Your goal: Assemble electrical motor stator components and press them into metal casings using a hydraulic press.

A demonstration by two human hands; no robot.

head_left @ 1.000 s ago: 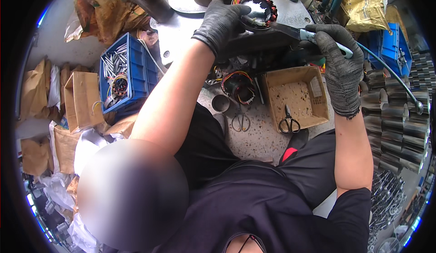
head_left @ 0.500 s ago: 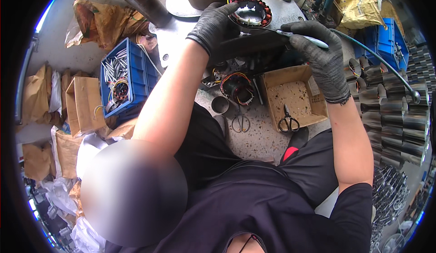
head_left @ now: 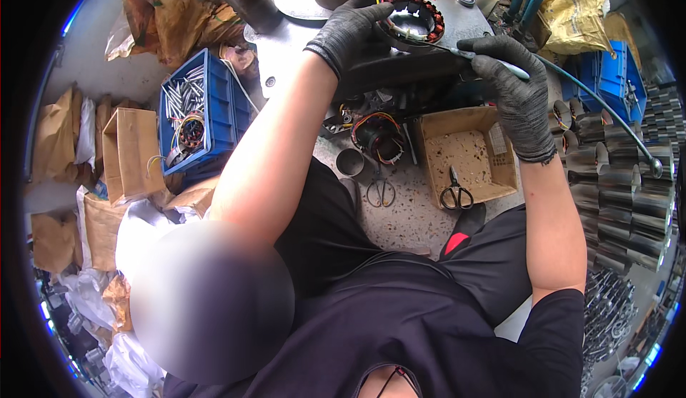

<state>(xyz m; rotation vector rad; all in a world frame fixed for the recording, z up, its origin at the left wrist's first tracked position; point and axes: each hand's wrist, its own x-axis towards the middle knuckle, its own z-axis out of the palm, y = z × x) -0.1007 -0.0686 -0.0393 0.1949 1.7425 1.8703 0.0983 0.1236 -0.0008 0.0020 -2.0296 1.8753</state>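
Observation:
A ring-shaped motor stator (head_left: 436, 25) with dark windings, reddish parts and yellow, red and blue lead wires stands at the front of the metal machine plate (head_left: 282, 58). My left hand (head_left: 346, 35), in a dark grey glove, grips the stator's left rim between fingers and thumb. In my right hand (head_left: 513, 87), gloved alike, is a slim tool with a pale handle (head_left: 506, 66). Its thin tip reaches the stator's near right rim; the exact kind of tool cannot be made out. Whether the tip touches the windings is too small to tell.
Below the plate are a cardboard box (head_left: 468, 151) with black-handled scissors (head_left: 455, 192), another wired stator (head_left: 379, 138) and a metal ring (head_left: 350, 162). A blue crate (head_left: 227, 112) of metal shafts stands left. Stacked metal cylinders (head_left: 618, 191) line the right, near a hose (head_left: 607, 101).
The whole view has shifted slightly, so the plate and stator sit a little further right and lower. Both hands keep their holds, and the tool's tip stays at the stator's near right rim.

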